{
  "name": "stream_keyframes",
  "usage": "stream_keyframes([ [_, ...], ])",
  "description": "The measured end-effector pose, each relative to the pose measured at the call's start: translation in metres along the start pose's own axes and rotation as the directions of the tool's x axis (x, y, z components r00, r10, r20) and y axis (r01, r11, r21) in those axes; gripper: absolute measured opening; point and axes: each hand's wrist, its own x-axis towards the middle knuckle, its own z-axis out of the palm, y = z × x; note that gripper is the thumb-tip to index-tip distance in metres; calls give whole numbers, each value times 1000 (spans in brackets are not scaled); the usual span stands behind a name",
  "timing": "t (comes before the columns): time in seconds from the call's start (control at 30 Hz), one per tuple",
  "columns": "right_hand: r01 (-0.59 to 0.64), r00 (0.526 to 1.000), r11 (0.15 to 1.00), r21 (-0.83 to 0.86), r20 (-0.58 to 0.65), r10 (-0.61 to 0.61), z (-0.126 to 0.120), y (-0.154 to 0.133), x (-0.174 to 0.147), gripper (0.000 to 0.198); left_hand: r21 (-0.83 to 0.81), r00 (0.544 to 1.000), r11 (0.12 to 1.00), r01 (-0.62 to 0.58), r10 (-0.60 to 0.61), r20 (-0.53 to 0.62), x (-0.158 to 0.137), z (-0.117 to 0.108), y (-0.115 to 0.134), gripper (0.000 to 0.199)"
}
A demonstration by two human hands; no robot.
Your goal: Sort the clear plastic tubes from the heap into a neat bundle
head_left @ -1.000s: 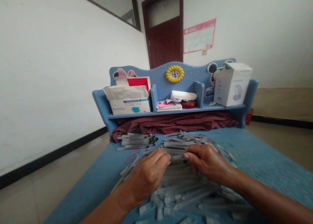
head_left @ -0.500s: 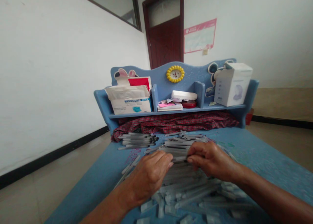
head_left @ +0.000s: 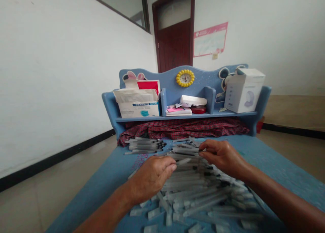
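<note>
Many translucent pens [head_left: 188, 184] with dark ends lie in a loose heap on the blue desk [head_left: 101, 189]. My left hand [head_left: 157, 172] is closed in a pinch at the heap's left side, and a pale translucent pen piece [head_left: 183, 161] projects from its fingertips; whether it is a cap or a barrel I cannot make out. My right hand [head_left: 222, 156] pinches the dark end of a pen [head_left: 188, 150] at the back of the heap. Short clear pen caps [head_left: 154, 213] lie scattered at the near side.
Pens in a neater bundle [head_left: 144, 145] lie at the back left. Behind them a red checked cloth [head_left: 182, 128] is bunched under a blue shelf [head_left: 177, 118]. On the shelf stand a mask box [head_left: 139, 108], papers [head_left: 179, 111], a red round tin [head_left: 198, 109] and a white box [head_left: 245, 92].
My hands have moved apart, the right one up and outward to the back of the heap, the left slightly left. The pale piece now shows at my left fingertips. The view has shifted slightly.
</note>
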Motion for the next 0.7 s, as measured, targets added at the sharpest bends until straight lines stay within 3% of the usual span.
stream_keyframes([
  [0.23,58,998,905,-421,33,-49,19,1,19,25,95,999,994,52,-52,-4,2,13,-15,25],
  [0.37,24,1000,860,-509,12,-21,25,7,20,28,112,998,991,69,-67,-22,1,14,-19,25],
  [0.53,31,998,946,-322,-34,-44,18,9,16,27,108,997,991,74,-71,-30,1,14,-17,25],
  [0.7,140,988,990,-3,73,-140,15,-3,9,23,94,999,995,26,-22,-41,1,14,-12,25],
])
